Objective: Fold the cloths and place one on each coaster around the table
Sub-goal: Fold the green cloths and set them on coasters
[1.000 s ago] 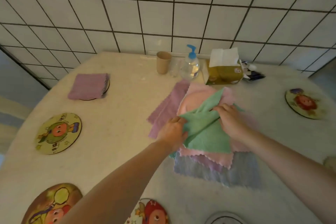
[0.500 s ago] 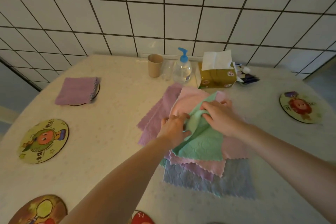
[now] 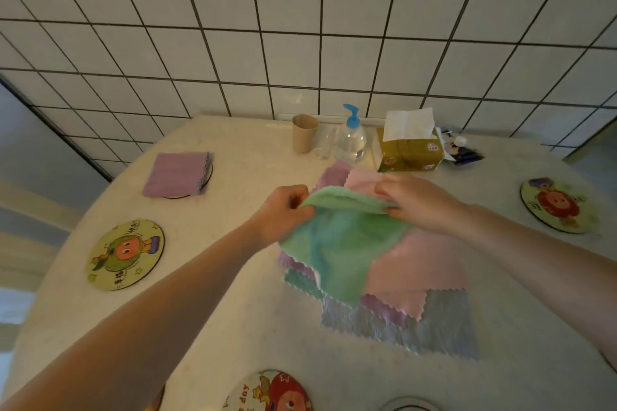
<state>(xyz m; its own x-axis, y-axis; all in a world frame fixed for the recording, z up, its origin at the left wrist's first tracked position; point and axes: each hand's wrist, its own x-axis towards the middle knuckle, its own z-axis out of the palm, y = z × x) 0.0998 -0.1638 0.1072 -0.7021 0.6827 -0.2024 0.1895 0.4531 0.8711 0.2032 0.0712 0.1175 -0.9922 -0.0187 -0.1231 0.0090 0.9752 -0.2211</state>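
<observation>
One purple folded cloth (image 3: pixel 175 174) already sits on its coaster (image 3: pixel 206 177) at ten o'clock; the step in hand looks like folding the green cloth (image 3: pixel 337 243). It is held up at the table's (image 3: pixel 233 310) centre over the pile of unfolded cloths (image 3: pixel 417 277). Left hand (image 3: pixel 280 210) pinches its top edge at one end with curled fingers, right hand (image 3: pixel 417 200) grips the other end likewise, the rest hanging down. Next, I judge, the corners must meet squarely, then the cloth goes to a bare coaster, perhaps the orange-character coaster (image 3: pixel 125 255) at nine o'clock or the lion coaster (image 3: pixel 557 205) at three.
</observation>
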